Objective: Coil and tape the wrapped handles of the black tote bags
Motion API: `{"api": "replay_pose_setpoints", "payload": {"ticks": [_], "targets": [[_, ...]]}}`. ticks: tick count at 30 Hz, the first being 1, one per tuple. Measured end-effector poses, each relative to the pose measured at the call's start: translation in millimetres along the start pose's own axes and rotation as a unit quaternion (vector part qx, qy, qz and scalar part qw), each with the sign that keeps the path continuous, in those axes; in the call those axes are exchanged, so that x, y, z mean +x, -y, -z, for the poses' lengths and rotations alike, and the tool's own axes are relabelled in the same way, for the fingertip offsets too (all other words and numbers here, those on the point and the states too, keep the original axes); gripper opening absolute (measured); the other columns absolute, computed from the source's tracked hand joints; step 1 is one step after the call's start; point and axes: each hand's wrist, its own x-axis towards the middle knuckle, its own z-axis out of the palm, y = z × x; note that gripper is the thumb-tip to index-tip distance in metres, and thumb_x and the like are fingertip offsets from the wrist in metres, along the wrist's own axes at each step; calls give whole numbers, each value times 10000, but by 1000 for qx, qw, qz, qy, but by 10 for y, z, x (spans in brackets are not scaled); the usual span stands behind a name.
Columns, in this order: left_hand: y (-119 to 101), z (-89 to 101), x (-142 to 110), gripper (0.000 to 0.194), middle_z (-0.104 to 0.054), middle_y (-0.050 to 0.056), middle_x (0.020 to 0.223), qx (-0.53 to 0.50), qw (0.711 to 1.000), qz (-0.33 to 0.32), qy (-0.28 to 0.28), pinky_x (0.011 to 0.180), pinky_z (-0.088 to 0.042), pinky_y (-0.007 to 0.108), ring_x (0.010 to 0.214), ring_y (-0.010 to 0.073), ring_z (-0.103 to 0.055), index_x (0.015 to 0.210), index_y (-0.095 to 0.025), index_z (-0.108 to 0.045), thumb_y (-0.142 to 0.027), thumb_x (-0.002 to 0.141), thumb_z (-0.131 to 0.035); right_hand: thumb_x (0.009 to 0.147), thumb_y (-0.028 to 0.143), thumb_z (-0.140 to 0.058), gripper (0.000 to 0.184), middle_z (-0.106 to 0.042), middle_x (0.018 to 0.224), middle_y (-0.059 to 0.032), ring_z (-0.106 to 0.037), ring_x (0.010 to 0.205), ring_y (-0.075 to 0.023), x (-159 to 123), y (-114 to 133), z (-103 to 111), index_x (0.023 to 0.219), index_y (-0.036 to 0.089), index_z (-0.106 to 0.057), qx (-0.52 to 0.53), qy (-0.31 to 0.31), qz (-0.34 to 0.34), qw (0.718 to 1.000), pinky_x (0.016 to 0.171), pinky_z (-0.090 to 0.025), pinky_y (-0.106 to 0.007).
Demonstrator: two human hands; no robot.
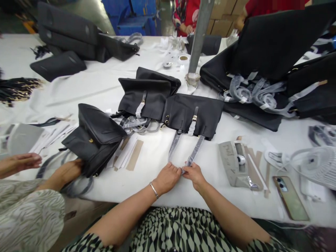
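A black handbag (203,105) lies on the table in front of me, a gold buckle on its front tab. Its shoulder strap (195,150), wrapped in clear plastic, runs from the bag toward my body. Both hands are closed on the strap at its near end, almost touching each other. My left hand (168,177), with a bracelet at the wrist, grips it from the left. My right hand (194,174) pinches it from the right, thumb and fingers together. What lies between the fingertips is partly hidden.
At left, a co-worker's hands (65,171) are by another black bag (97,136). More black bags (147,96) lie beyond mine. On the right are a tape dispenser (233,162), a phone (291,197) and a fan (315,166). A metal post (201,38) rises from the table.
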Motion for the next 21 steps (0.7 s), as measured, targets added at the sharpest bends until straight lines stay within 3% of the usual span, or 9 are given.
{"api": "replay_pose_setpoints", "payload": {"ticks": [6, 11, 14, 17, 19, 21], "targets": [[101, 27, -44, 165, -593, 53, 852, -5, 1000, -7, -4, 843, -374, 391, 829, 202, -532, 1007, -154, -525, -152, 923, -382, 489, 216, -715, 381, -604, 629, 43, -583, 625, -137, -21, 2, 20, 829, 187, -545, 42, 20, -10, 999, 678, -503, -313], [210, 84, -103, 206, -593, 61, 881, -5, 1000, 0, -11, 817, -382, 388, 860, 207, -526, 997, -172, -556, -178, 937, -359, 567, 391, -788, 377, -634, 679, 1, -580, 649, -137, -51, -3, 95, 786, 173, -572, 53, 85, -24, 995, 686, -488, -315], [185, 67, -138, 263, -616, 81, 1009, -13, 1000, -17, -7, 865, -387, 393, 947, 215, -538, 1121, -165, -540, -180, 940, -349, 519, 352, -827, 402, -635, 689, 4, -589, 666, -140, -36, -13, 55, 783, 168, -586, 76, 76, -25, 994, 727, -501, -331], [86, -9, -229, 394, -567, 127, 1246, 8, 999, 24, -25, 990, -349, 435, 1153, 247, -495, 1322, -132, -416, -171, 937, -342, 454, 264, -845, 445, -632, 717, 23, -600, 706, -148, -50, -50, -28, 818, 180, -604, 109, 63, 2, 992, 733, -518, -330], [26, -105, -320, 453, -524, 134, 1336, 41, 996, 63, -52, 1027, -338, 447, 1235, 256, -457, 1386, -127, -352, -195, 938, -344, 488, 286, -835, 412, -647, 773, 12, -612, 739, -160, -85, -101, -44, 827, 196, -619, 113, 86, 16, 990, 709, -530, -321], [35, -266, -373, 479, -516, 110, 1366, 88, 990, 53, -94, 1015, -374, 435, 1258, 249, -455, 1402, -155, -351, -274, 939, -369, 598, 383, -790, 328, -667, 835, -10, -632, 765, -188, -52, -163, -11, 846, 232, -637, 61, 100, 22, 993, 673, -548, -339]]}}
